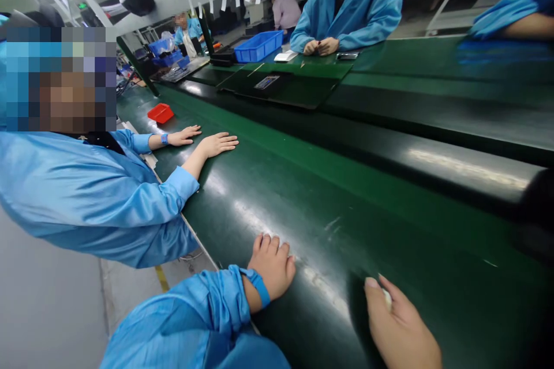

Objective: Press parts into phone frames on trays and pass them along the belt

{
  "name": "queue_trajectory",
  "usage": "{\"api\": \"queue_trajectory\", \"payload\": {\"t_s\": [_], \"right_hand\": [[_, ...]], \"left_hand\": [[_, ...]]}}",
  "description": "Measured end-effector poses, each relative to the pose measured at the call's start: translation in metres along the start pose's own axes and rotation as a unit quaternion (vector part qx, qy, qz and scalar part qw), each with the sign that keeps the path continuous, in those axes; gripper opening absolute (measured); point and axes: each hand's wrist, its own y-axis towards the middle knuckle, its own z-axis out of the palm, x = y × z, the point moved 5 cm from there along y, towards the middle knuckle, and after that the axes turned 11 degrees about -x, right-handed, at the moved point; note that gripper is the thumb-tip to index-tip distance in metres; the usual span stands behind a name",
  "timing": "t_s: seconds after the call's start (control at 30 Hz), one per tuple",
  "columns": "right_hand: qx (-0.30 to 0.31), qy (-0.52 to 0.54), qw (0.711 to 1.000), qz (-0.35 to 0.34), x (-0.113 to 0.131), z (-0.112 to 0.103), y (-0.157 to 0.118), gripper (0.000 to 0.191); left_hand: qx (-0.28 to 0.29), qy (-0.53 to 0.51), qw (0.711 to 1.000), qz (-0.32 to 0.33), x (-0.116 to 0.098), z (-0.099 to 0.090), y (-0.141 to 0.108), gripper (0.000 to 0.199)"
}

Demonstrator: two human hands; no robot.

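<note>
My left hand [272,268] rests palm down on the green worktop [311,196], fingers slightly curled and a little apart, holding nothing that I can see. A blue band [258,287] circles its wrist, below a blue sleeve [190,311]. At the lower right, my right hand [402,326] is above the worktop with its thumb and index finger close together. A small whitish thing [386,298] shows between them, too little of it to name. The other fingers of that hand are mostly hidden behind it.
To my left, a co-worker's hands [219,144] lie flat on the worktop, near a red bin [160,113]. Across the dark conveyor belt [389,155], another person [350,11] leans on the far bench beside a blue crate [259,46]. A dark panel [281,89] lies there.
</note>
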Motion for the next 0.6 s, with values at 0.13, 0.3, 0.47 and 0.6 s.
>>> {"api": "queue_trajectory", "payload": {"t_s": [0.13, 0.3, 0.47, 0.6], "right_hand": [[-0.001, -0.007, 1.0, -0.007, 0.002, 0.004, 0.004, 0.06], [-0.011, 0.027, 0.997, -0.075, 0.027, -0.001, -0.002, 0.047], [-0.059, -0.02, 0.991, -0.119, 0.032, -0.026, 0.044, 0.039], [-0.149, -0.126, 0.977, -0.081, 0.007, -0.061, 0.083, 0.041]], "left_hand": [[-0.007, 0.014, 1.0, 0.01, 0.0, 0.001, 0.003, 0.029], [0.006, 0.057, 0.997, 0.046, 0.001, -0.003, 0.005, 0.029], [-0.042, 0.081, 0.992, 0.089, 0.004, 0.001, 0.021, 0.034], [-0.038, 0.068, 0.992, 0.095, 0.004, 0.002, 0.018, 0.035]]}}
